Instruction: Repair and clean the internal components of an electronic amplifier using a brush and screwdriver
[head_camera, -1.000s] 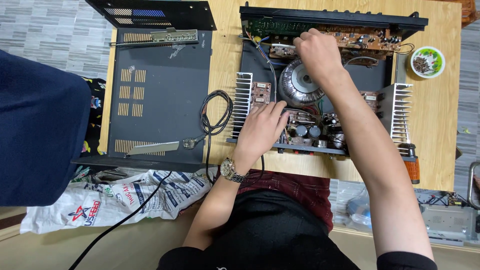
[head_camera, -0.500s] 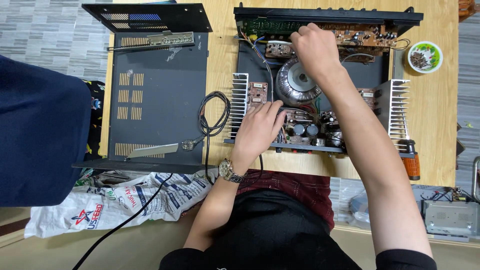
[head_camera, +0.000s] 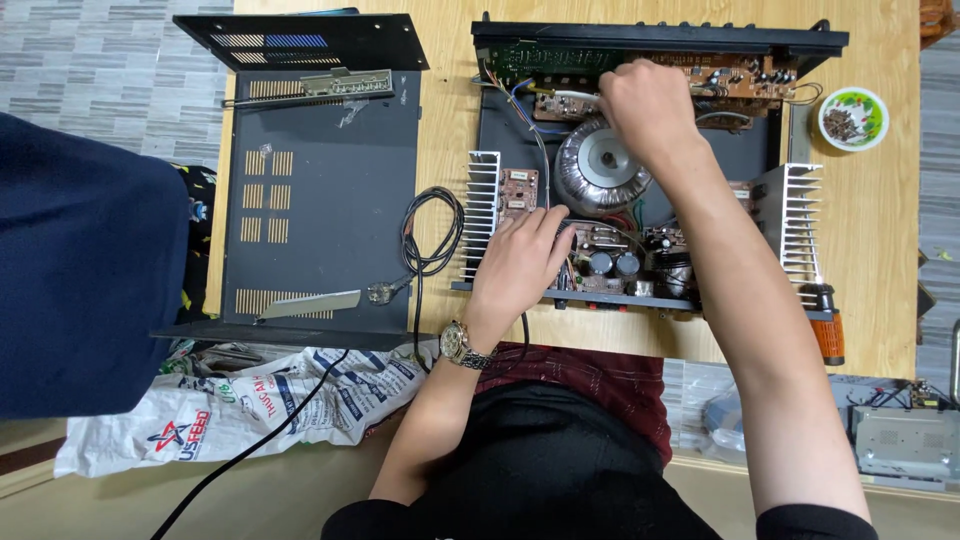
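- Head view: opened amplifier chassis (head_camera: 660, 170) flat on wooden table (head_camera: 445, 130), lid off, boards and wiring exposed.
- Left hand (head_camera: 520, 265) laid palm-down on near edge of chassis beside left heatsink (head_camera: 482, 215), fingers spread over small brown board (head_camera: 518, 192) and capacitor cluster (head_camera: 612, 264); nothing clasped, pressing only.
- Right hand (head_camera: 648, 110) curled at rear circuit board (head_camera: 700, 78), just behind toroidal transformer (head_camera: 598, 178); fingertips hidden under knuckles, so closed around a part or merely touching cannot be told.
- Risk: forearm crossing over chassis toward right heatsink (head_camera: 795, 225); scrape on fins likely if arm drops or drags.
- Risk: loose wires (head_camera: 535, 120) running beside right hand; snagging on withdrawal could strain solder joints.
- Risk: left fingers on capacitors; stored charge possible, contact with leads unwise.
- Risk: small bowl of screws (head_camera: 852, 118) close to right table edge, just beyond chassis corner; elbow swing could tip it.
- Risk: orange-handled screwdriver (head_camera: 826, 325) near front table edge, partly overhanging; roll-off possible.
- Room: coiled black cable (head_camera: 432, 232) filling gap between chassis and removed black cover (head_camera: 320, 200); little free table there.
- Room: bare wood strip to right of chassis narrow; front edge tight against body.
- Room: another person's dark sleeve (head_camera: 90, 270) at far left, well apart from both hands.
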